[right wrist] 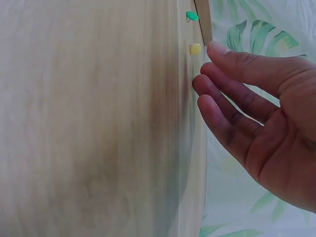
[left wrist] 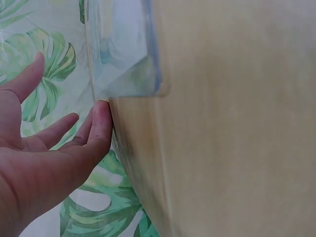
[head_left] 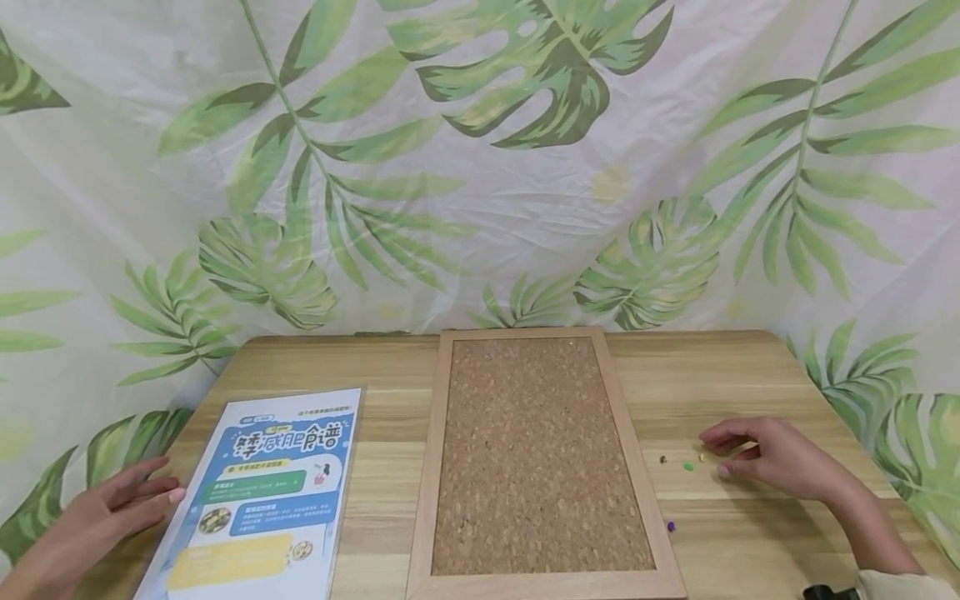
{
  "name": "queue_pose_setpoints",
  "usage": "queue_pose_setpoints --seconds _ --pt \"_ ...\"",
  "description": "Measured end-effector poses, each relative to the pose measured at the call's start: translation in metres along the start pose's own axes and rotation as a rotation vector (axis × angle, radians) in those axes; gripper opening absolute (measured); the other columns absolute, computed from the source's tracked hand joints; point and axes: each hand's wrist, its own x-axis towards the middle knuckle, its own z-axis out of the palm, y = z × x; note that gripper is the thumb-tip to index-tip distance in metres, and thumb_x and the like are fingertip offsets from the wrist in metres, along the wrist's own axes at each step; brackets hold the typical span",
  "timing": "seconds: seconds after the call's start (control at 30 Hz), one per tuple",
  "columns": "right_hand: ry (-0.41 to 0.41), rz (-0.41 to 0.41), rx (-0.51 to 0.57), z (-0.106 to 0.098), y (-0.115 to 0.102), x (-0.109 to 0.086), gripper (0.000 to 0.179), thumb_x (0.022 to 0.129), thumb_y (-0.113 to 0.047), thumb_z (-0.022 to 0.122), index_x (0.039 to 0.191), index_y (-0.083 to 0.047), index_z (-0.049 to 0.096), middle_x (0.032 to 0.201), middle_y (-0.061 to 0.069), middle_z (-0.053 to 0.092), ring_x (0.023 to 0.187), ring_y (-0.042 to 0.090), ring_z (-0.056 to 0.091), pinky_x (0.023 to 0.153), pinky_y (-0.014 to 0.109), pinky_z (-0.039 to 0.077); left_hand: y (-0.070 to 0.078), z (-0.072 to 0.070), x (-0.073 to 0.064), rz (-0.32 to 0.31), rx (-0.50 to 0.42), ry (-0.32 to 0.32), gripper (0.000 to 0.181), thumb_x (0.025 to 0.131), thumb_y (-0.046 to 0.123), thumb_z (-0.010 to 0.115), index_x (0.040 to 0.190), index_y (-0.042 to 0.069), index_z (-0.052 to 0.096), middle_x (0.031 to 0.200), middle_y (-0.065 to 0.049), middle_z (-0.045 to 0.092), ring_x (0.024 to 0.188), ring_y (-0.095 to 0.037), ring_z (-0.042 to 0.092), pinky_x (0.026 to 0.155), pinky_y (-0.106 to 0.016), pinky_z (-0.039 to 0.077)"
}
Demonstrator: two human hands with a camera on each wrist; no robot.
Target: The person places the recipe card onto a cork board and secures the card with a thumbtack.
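At the left, my left hand [head_left: 112,517] hovers with loosely bent fingers beside the edge of a printed sheet [head_left: 258,504] in a clear sleeve. In the left wrist view its fingertips [left wrist: 102,111] lie close to the table edge, just below the sleeve's corner, and the palm holds nothing. My right hand [head_left: 780,458] is over the right of the table, fingers relaxed and holding nothing. Just past its fingertips sit a yellow pushpin [right wrist: 195,49] and a green pushpin [right wrist: 192,16]. A purple pushpin [head_left: 671,526] and a dark one [head_left: 663,459] lie nearer the board.
A wood-framed corkboard [head_left: 547,458] lies upright-lengthwise in the middle of the wooden table [head_left: 386,483], between the sheet and the pushpins. Behind the table hangs a leaf-patterned cloth [head_left: 525,208]. A small black object [head_left: 825,592] shows by the right sleeve.
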Motion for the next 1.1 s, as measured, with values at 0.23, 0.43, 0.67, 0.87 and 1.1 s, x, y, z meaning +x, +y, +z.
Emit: queue_pose_setpoints --seconds 0.23,0.43,0.67,0.87,1.1 --pt "-0.014 0.001 -0.012 0.001 0.0 0.003 0.035 0.089 -0.013 0.087 0.12 -0.001 0.077 0.113 0.009 0.08 0.095 -0.004 0.068 0.077 0.023 0.061 0.0 -0.003 0.001 0.01 0.034 0.01 0.107 0.108 0.061 0.053 0.166 -0.011 -0.002 0.159 -0.04 0.043 0.141 -0.057 0.052 0.093 -0.051 0.059" --pt "-0.023 -0.023 -0.012 0.002 0.002 0.004 0.032 0.088 -0.013 0.088 0.117 -0.003 0.078 0.11 0.008 0.081 0.093 -0.004 0.068 0.075 0.023 0.061 0.0 -0.001 0.003 0.041 0.045 0.062 0.109 0.103 0.054 0.068 0.165 -0.014 0.008 0.151 -0.039 0.053 0.123 -0.04 0.07 0.09 -0.045 0.063" --pt "-0.033 -0.045 -0.011 0.002 0.004 0.009 0.031 0.087 -0.015 0.089 0.115 -0.005 0.079 0.107 0.005 0.081 0.093 -0.005 0.068 0.075 0.023 0.06 0.005 0.009 0.006 0.114 0.098 0.143 0.11 0.095 0.043 0.082 0.162 -0.018 0.019 0.141 -0.04 0.06 0.099 -0.006 0.068 0.075 -0.023 0.06" --pt "-0.033 -0.066 -0.001 0.001 0.004 0.01 0.03 0.087 -0.011 0.089 0.114 -0.003 0.078 0.103 0.002 0.08 0.092 -0.003 0.068 0.074 0.022 0.06 0.009 0.011 0.009 0.157 0.161 0.156 0.115 0.09 0.044 0.087 0.161 -0.018 0.022 0.137 -0.038 0.063 0.099 -0.008 0.067 0.073 -0.023 0.058" --pt "-0.029 -0.071 0.014 0.004 0.003 0.011 0.03 0.087 -0.007 0.088 0.114 0.0 0.078 0.101 0.003 0.079 0.091 -0.004 0.068 0.074 0.022 0.06 0.012 0.016 0.006 0.113 0.223 0.16 0.129 0.08 0.053 0.092 0.158 -0.022 0.022 0.134 -0.041 0.061 0.11 -0.039 0.069 0.077 -0.035 0.06"
